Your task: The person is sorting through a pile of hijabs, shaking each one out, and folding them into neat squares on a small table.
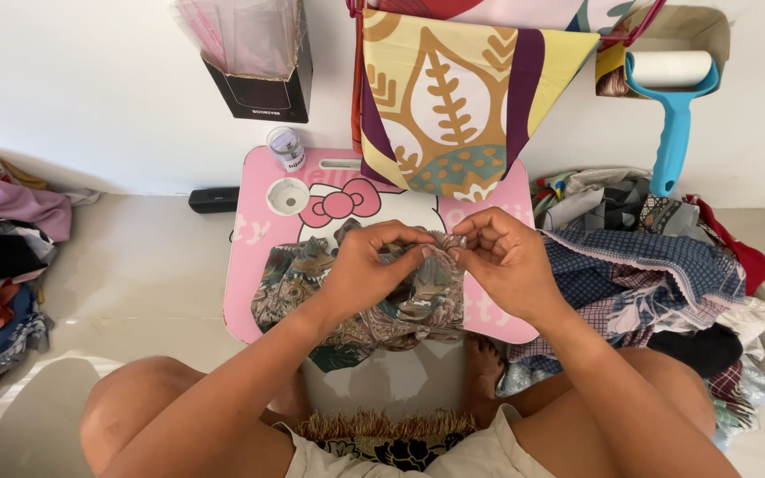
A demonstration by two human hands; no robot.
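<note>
My left hand [367, 267] and my right hand [508, 258] meet over a small pink lap table [250, 265]. Both pinch the gathered edge of a patterned brown and green cloth [287, 276] that lies bunched on the table and spills over its near edge. The fingertips of the two hands almost touch at the middle of the fabric. My bare knees and feet show below the table.
A small clear jar [287, 147] and its white lid [289, 196] sit at the table's far left. A large leaf-patterned cloth [453, 97] hangs from the wall. Fabric piles lie left [2, 257] and right [657, 265]. A blue lint roller [673, 106] and a black box [263, 88] hang on the wall.
</note>
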